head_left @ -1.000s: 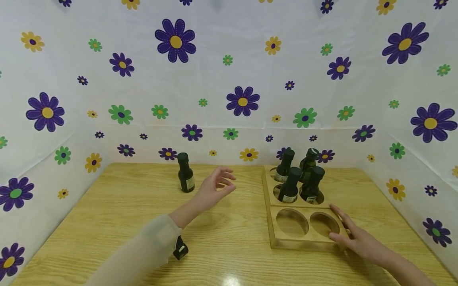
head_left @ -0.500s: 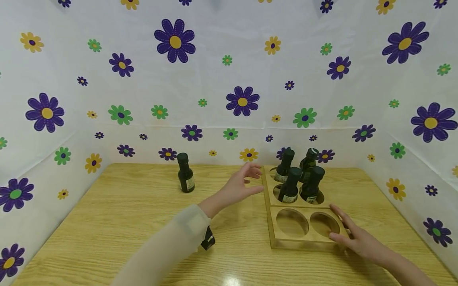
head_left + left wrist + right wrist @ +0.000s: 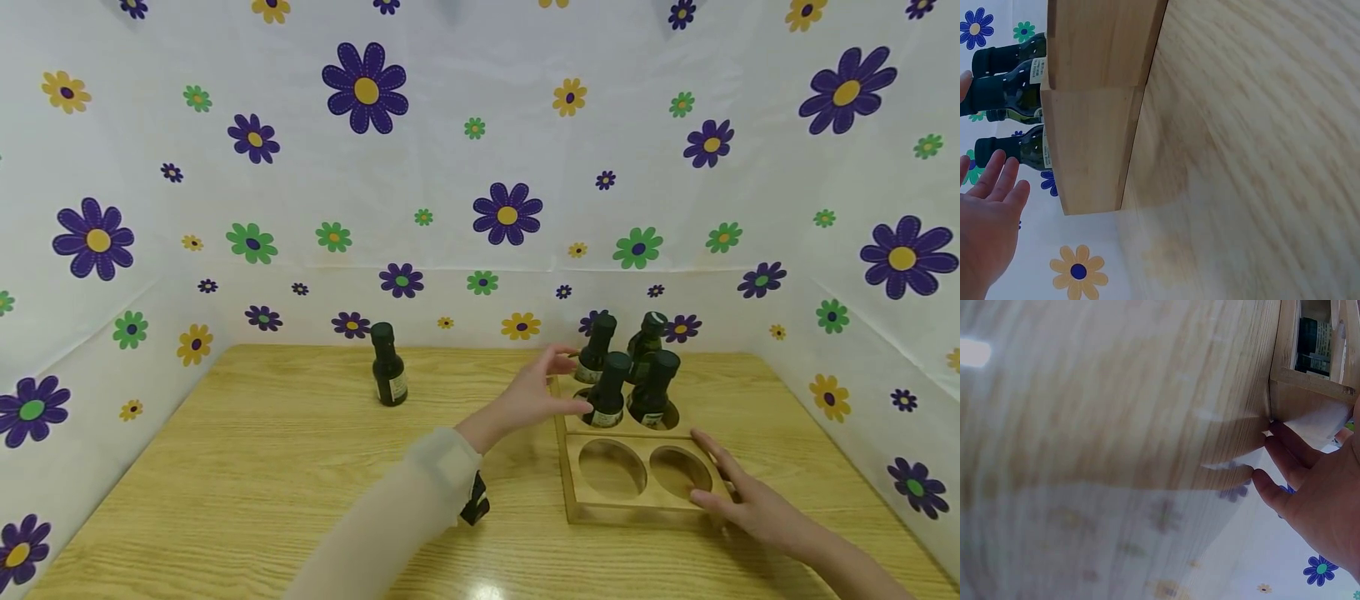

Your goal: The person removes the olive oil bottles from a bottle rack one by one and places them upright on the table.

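Note:
A wooden bottle rack [image 3: 630, 506] stands on the right of the table. Its rear four-hole section carries several small dark green bottles, among them the front-left bottle [image 3: 611, 387] and the rear-left bottle [image 3: 597, 350]. My left hand [image 3: 528, 392] reaches over the rack's left edge, thumb and fingers spread beside these two; whether it touches either is unclear. In the left wrist view, the fingers [image 3: 1004, 181] lie near a bottle neck [image 3: 1000, 150]. My right hand [image 3: 757, 504] grips the rack's front right corner, thumb on the front side and fingers along the right side.
Another dark bottle [image 3: 389, 367] stands upright on the table's back left. Two vacant round holes, including the left hole [image 3: 611, 467], are in the rack's front section. A flowered white sheet [image 3: 450, 167] walls the table at back and sides. A small dark device [image 3: 475, 500] sits under the left wrist.
My left hand has moved right, from open table near the lone bottle to the bottles in the rack. The right hand and the rack have stayed put.

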Demonstrator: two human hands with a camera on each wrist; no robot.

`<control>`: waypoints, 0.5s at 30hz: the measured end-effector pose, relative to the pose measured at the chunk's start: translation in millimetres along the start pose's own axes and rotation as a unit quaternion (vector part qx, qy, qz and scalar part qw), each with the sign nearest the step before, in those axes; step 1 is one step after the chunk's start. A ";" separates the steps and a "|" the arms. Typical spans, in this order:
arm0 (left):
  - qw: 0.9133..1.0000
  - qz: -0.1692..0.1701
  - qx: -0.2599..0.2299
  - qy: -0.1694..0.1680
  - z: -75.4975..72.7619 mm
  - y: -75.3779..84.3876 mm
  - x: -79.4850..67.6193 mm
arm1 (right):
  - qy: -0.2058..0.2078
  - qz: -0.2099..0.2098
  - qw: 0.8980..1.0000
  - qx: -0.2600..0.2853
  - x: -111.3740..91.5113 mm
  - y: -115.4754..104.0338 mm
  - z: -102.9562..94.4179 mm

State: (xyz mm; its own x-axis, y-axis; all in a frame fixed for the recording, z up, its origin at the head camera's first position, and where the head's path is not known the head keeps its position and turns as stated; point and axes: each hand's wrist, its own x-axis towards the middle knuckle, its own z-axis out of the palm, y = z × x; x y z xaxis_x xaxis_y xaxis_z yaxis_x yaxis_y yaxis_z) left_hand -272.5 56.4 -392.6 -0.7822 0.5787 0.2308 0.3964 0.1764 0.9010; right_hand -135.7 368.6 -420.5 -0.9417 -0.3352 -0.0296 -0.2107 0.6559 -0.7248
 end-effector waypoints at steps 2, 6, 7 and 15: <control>1.000 -0.006 -0.004 -0.001 4.4 -0.4 1.4 | 0.000 0.001 1.000 -0.001 -0.1 -0.4 -0.1; 1.000 -0.011 -0.004 -0.003 14.5 -2.4 5.2 | 0.002 -0.003 1.000 -0.006 -0.5 -0.6 -0.1; 1.000 -0.012 -0.006 -0.004 17.0 -2.6 6.1 | 0.004 -0.005 1.000 -0.009 -0.5 -0.6 -0.1; 1.000 -0.011 0.003 -0.003 32.2 -4.3 11.5 | 0.006 -0.008 1.000 -0.014 -0.4 0.3 0.1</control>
State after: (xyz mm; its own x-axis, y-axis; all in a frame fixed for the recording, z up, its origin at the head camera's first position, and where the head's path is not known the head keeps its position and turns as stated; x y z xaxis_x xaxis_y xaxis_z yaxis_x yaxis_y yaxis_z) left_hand -267.7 87.9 -405.7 -0.7879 0.5794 0.2089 0.3819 0.1935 0.9037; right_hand -135.4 368.8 -420.8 -0.9411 -0.3379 -0.0101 -0.2326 0.6690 -0.7059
